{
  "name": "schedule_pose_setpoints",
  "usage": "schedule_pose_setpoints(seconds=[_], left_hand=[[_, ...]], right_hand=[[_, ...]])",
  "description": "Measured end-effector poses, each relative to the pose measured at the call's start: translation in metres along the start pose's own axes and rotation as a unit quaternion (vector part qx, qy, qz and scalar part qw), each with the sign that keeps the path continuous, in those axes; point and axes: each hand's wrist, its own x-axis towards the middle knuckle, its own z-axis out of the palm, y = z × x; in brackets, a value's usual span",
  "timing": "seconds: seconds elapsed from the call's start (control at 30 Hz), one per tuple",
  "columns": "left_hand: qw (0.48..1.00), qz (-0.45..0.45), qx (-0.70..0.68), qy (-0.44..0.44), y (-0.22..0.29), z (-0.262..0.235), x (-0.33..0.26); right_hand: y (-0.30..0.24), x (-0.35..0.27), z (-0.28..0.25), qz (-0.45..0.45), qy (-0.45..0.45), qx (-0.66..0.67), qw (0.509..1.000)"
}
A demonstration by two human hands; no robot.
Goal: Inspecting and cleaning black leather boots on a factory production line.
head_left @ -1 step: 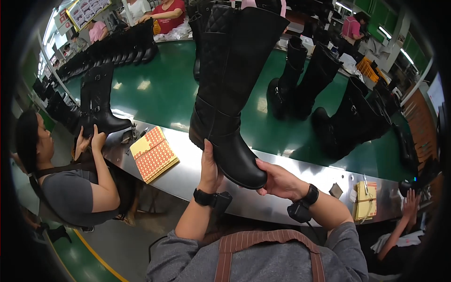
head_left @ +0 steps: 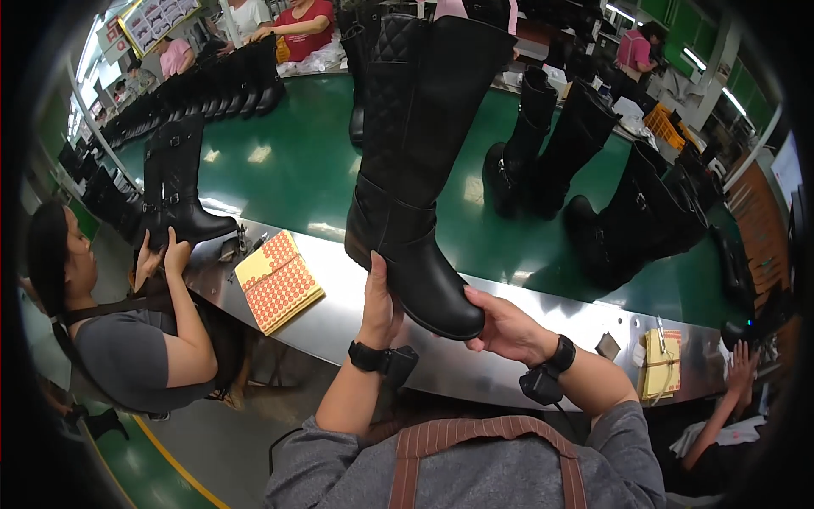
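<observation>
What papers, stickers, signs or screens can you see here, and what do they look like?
Sticker sheet: on the steel ledge left of the held boot; yellow rectangle covered in orange-red dots.
Yellow pad: on the ledge at right; small, banded stack.
Wall board: top left; yellow-framed, pale sheets.
Screen: far right edge; pale, partly cut off.

The tall black quilted leather boot (head_left: 415, 170) hides the left hand's (head_left: 381, 305) fingertips; its shaft top leaves frame.
</observation>
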Motion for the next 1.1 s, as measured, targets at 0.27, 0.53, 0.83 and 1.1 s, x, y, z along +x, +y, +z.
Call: schedule_pose_setpoints(seconds=[0.27,0.53,0.83,1.1], left_hand=[[0.992,-0.087,0.051,0.076,0.003,-0.063,0.043],[0.983,-0.135,-0.016,0.127,-0.007,-0.104,0.052],[0.975,-0.164,0.038,0.143,-0.007,-0.090,0.053],[0.979,-0.140,0.055,0.134,-0.007,-0.090,0.053]], right_hand=[[-0.097,0.102,-0.046,-0.206,0.134,0.053,0.968],[-0.199,0.285,-0.183,-0.312,0.367,0.034,0.876],[-0.219,0.390,-0.260,-0.253,0.392,0.052,0.883],[-0.208,0.379,-0.244,-0.263,0.358,0.066,0.894]])
